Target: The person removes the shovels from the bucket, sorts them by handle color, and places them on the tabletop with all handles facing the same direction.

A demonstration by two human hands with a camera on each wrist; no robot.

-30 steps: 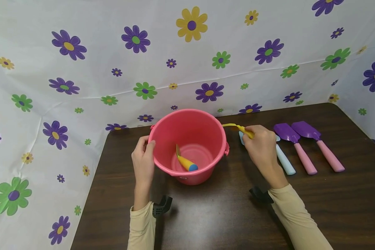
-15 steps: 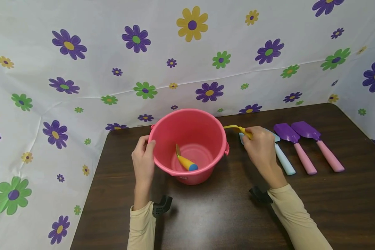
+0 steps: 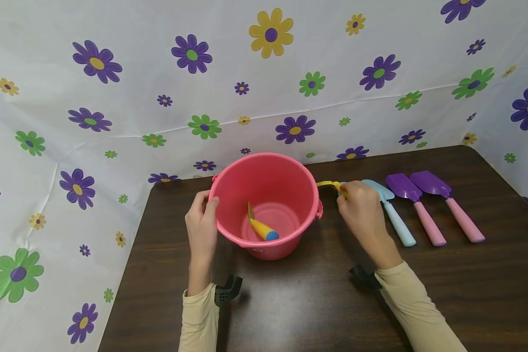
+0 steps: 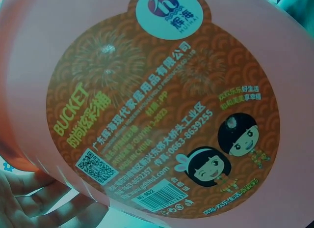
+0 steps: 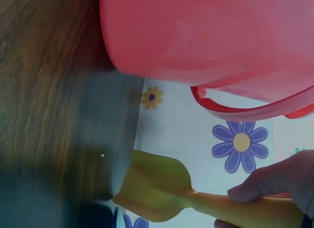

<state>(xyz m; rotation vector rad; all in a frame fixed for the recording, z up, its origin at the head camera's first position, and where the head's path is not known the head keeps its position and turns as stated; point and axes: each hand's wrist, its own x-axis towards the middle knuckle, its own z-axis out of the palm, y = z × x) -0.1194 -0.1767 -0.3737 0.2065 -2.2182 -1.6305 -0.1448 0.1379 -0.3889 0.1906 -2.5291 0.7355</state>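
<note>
A pink bucket (image 3: 268, 195) stands at the middle of the table, its printed label (image 4: 162, 120) filling the left wrist view. Inside lies a small hand shovel (image 3: 263, 229) with a yellow handle and blue end. My left hand (image 3: 202, 225) holds the bucket's left rim, thumb over the edge and fingers against the outside wall. My right hand (image 3: 362, 210) grips the handle of a yellow toy shovel (image 5: 157, 186), just right of the bucket. That shovel's broad blade points toward the bucket, below its side handle (image 5: 255, 107) in the right wrist view.
Right of my right hand lies a light blue shovel (image 3: 398, 222), its blade partly behind the hand. Beyond it lie two purple shovels with pink handles, one nearer (image 3: 415, 203) and one farther right (image 3: 449, 200). A flower-patterned white sheet (image 3: 229, 78) hangs behind the table (image 3: 281, 303).
My right hand has moved slightly left with the yellow shovel, whose blade has dropped a little. More of the light blue shovel's blade shows. The left hand and bucket stay put.
</note>
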